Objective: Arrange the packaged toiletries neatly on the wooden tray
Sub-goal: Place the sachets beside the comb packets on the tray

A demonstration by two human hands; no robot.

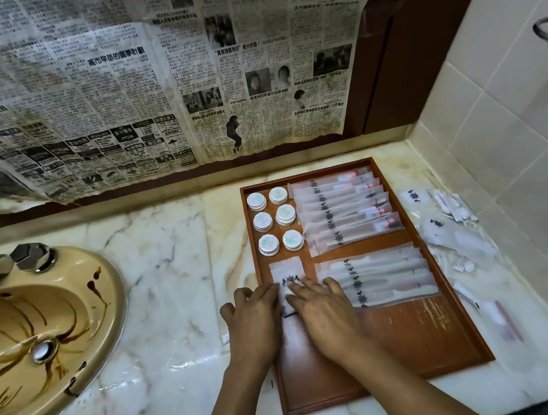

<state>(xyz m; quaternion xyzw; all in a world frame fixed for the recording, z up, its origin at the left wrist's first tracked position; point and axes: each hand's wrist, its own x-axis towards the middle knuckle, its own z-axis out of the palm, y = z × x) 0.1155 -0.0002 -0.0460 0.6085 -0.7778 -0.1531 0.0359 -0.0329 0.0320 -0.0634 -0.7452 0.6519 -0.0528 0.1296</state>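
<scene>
The wooden tray lies on the marble counter. Several round white soaps fill its far left corner in two columns. Beside them, long frosted packets overlap in a row, and a second row of long packets lies nearer me. A small square white packet with a black emblem sits on the tray's left side. My left hand rests at the tray's left rim with its fingers on this packet. My right hand lies flat over the packet's near part, fingers straight.
Loose white packets are scattered on the counter to the right of the tray, against the tiled wall. A tan sink with a metal tap is at left. Newspaper covers the wall behind. The near half of the tray is bare wood.
</scene>
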